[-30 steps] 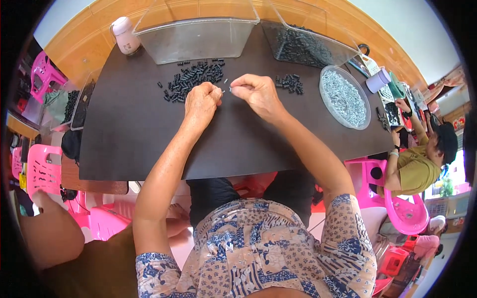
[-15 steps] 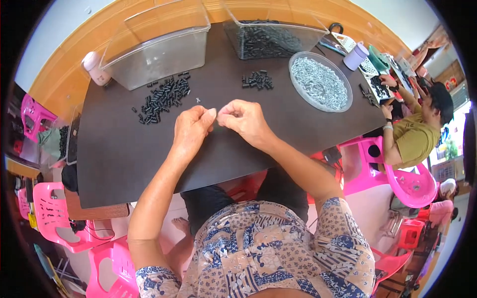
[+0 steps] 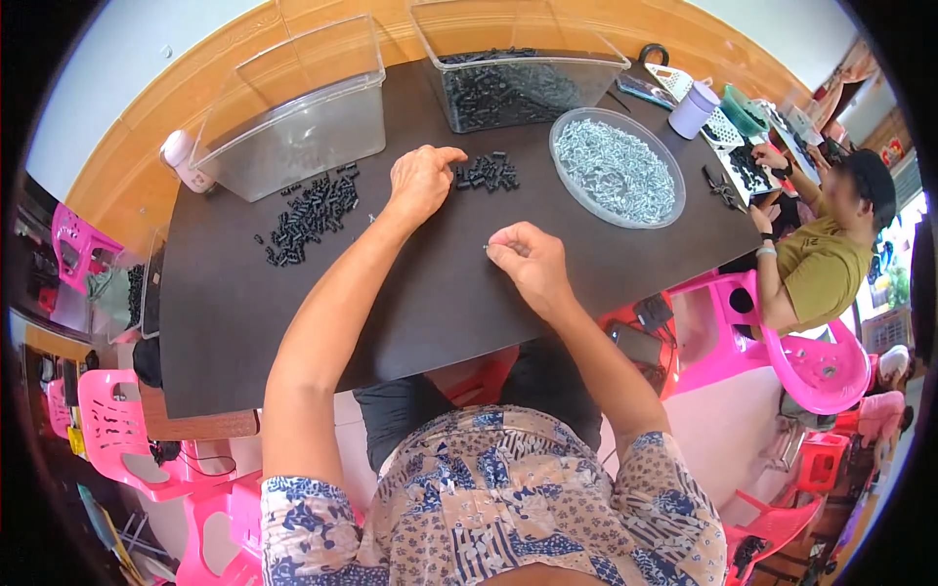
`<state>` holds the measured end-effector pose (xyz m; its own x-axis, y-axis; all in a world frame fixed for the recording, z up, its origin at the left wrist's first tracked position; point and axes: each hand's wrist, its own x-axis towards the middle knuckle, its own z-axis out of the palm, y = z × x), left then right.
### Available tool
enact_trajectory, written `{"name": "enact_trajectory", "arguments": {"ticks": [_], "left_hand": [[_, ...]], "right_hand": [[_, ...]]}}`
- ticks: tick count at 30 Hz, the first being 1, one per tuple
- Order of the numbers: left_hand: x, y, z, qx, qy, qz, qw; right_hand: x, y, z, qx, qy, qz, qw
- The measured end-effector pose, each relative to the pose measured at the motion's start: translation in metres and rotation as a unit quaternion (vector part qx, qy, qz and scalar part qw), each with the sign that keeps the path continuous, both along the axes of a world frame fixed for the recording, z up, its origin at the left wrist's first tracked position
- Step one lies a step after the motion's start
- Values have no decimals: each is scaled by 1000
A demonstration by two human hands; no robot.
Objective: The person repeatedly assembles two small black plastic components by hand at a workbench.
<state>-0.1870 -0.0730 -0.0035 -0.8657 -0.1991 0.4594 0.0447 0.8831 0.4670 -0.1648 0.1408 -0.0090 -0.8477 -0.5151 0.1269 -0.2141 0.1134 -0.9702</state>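
Note:
My left hand (image 3: 422, 184) is at the left edge of a small pile of black cylindrical plastic pieces (image 3: 494, 174). Its index finger points right over the pile, apart from the thumb; the other fingers are partly hidden beneath the hand. Nearer to me, my right hand (image 3: 532, 266) is closed in a pinch above the dark table (image 3: 410, 313). A tiny silvery screw (image 3: 487, 247) pokes out from its fingertips. A bigger heap of the same black pieces (image 3: 311, 217) spreads to the left. Silver screws (image 3: 616, 171) fill a round clear dish (image 3: 680, 200) on the right.
Two clear plastic bins stand at the back: the left bin (image 3: 293, 142) looks bare, the right bin (image 3: 508, 88) holds many black pieces. A lilac bottle (image 3: 694, 109), pliers (image 3: 721, 186) and a pink bottle (image 3: 186, 161) stand or lie around. Another person (image 3: 821, 254) works at the right.
My hands, close together before, have parted. The left has reached away to the small black pile; the right has moved right and slightly nearer me, still pinched. The view has shifted slightly.

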Motion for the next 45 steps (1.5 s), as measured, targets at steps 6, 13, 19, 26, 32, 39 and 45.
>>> {"name": "enact_trajectory", "arguments": {"ticks": [6, 13, 19, 26, 32, 39, 45], "left_hand": [[-21, -1, 0, -28, -57, 10, 998], [-12, -1, -1, -100, -28, -4, 995], [23, -7, 10, 129, -46, -30, 990], [112, 20, 24, 591, -45, -130, 795], [158, 47, 28, 662, 11, -121, 739], [180, 56, 18, 635, 54, -76, 767], [193, 61, 14, 602, 59, -37, 795]], "right_hand": [[-2, -1, -8, 0, 20, 3, 1000], [-1, -2, -4, 13, 30, 1, 999], [-3, -3, -6, 10, 31, -2, 999], [-3, -2, 4, -23, -2, 24, 999], [27, -9, 32, -38, -13, 56, 998], [56, -23, 42, -73, 128, 92, 985], [61, -31, 41, -65, 378, 108, 917]]}}
